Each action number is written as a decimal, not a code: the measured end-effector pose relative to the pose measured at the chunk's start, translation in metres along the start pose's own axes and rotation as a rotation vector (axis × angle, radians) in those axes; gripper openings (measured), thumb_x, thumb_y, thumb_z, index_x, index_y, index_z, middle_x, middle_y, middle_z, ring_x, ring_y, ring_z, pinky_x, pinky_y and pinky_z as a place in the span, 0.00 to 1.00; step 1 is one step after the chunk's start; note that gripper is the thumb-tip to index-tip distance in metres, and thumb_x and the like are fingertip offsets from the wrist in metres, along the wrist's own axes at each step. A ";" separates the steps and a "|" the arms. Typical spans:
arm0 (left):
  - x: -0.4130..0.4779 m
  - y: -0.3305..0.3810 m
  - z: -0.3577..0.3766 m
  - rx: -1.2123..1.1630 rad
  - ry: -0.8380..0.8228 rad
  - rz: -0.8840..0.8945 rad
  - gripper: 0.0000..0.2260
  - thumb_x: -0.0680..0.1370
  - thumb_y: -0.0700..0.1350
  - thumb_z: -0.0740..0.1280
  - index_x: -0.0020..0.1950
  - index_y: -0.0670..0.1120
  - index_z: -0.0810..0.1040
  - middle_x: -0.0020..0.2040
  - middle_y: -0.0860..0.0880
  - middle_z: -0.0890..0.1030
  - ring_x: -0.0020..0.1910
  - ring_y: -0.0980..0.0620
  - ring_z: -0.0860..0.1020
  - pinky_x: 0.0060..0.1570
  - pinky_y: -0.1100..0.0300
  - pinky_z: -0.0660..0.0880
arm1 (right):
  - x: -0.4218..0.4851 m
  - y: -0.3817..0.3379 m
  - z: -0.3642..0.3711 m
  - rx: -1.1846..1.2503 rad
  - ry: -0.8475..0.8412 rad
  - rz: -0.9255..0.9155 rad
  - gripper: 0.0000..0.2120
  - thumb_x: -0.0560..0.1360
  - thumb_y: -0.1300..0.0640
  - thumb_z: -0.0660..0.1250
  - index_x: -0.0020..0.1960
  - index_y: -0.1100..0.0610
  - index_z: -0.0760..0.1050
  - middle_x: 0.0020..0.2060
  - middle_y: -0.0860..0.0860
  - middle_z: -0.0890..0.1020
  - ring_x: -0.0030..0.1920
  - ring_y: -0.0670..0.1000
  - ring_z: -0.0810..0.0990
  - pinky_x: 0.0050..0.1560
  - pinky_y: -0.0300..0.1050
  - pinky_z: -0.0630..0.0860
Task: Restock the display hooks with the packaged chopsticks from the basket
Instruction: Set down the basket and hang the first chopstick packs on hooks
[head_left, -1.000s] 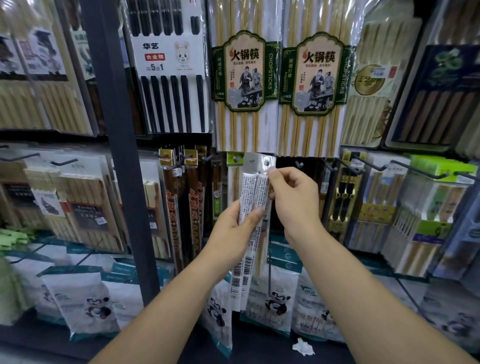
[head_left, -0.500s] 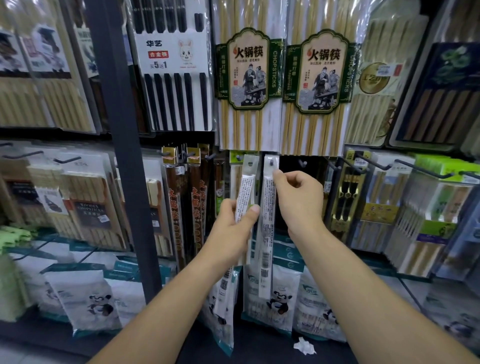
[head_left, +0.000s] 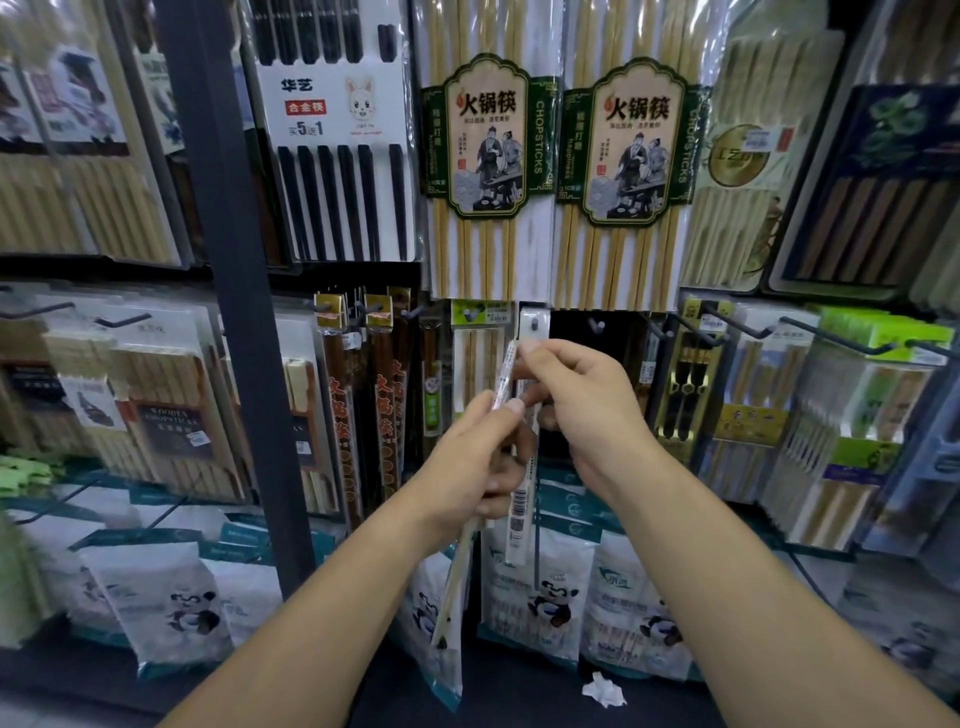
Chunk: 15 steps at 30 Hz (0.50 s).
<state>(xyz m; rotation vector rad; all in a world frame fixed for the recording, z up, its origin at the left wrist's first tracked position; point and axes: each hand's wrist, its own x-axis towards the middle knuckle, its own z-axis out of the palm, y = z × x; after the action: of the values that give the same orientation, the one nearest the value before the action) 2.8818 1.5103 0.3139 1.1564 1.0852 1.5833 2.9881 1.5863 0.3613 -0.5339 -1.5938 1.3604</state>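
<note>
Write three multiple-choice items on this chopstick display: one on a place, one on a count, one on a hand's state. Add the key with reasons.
1. Where is the barcode packet?
A. hung on a hook
B. on the floor
C. in a basket

2. How many green-labelled packs hang in the top row?
A. one
B. two
C. four

3. What is the left hand doing?
A. hanging open
B. gripping a narrow packet
C. pressing a post

Key:
1 A, its header sits over the hook above the right hand.
2 B, two hang side by side.
3 B, its fingers curl round the narrow packet, whose top the right hand pinches.
</note>
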 end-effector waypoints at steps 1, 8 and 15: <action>0.000 0.000 0.000 -0.041 -0.018 -0.017 0.22 0.81 0.53 0.62 0.70 0.43 0.67 0.39 0.49 0.74 0.24 0.57 0.61 0.21 0.68 0.58 | 0.000 0.000 0.000 0.022 -0.029 0.013 0.09 0.81 0.54 0.68 0.45 0.52 0.85 0.37 0.47 0.83 0.35 0.45 0.77 0.31 0.34 0.71; 0.004 -0.004 -0.003 0.126 0.166 0.119 0.08 0.84 0.47 0.64 0.51 0.44 0.69 0.41 0.45 0.79 0.33 0.51 0.78 0.33 0.54 0.79 | 0.006 -0.001 -0.006 -0.027 0.105 -0.006 0.04 0.78 0.55 0.72 0.46 0.55 0.83 0.32 0.47 0.80 0.32 0.43 0.76 0.31 0.34 0.72; 0.015 -0.010 -0.008 0.312 0.283 0.215 0.04 0.81 0.39 0.69 0.47 0.45 0.80 0.37 0.50 0.80 0.35 0.56 0.79 0.38 0.62 0.80 | 0.020 0.006 -0.002 -0.215 0.244 -0.121 0.11 0.78 0.53 0.70 0.38 0.55 0.81 0.27 0.46 0.77 0.30 0.44 0.74 0.33 0.35 0.74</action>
<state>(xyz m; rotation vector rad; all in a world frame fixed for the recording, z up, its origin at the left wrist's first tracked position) 2.8728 1.5262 0.3058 1.3151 1.4735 1.8296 2.9791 1.6049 0.3624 -0.6936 -1.5516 0.9991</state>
